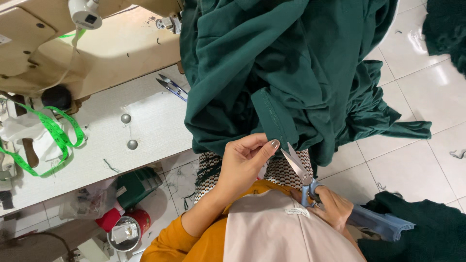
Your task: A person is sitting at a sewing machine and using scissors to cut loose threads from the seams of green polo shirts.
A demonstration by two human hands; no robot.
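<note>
A large dark green garment (286,63) hangs off the sewing table over my lap. My left hand (245,160) pinches the lower edge of a green hem strip (274,119) between thumb and fingers. My right hand (332,206) grips blue-handled scissors (298,167), whose blades stand apart and point up at the hem right beside my left fingertips. A cream apron and orange sleeve cover my body below.
A beige sewing machine (92,43) stands on the white table (145,131), with thread snips (172,86) and a green tape measure (58,136). More green fabric lies on the tiled floor (422,160) at right. A red container (128,228) sits under the table.
</note>
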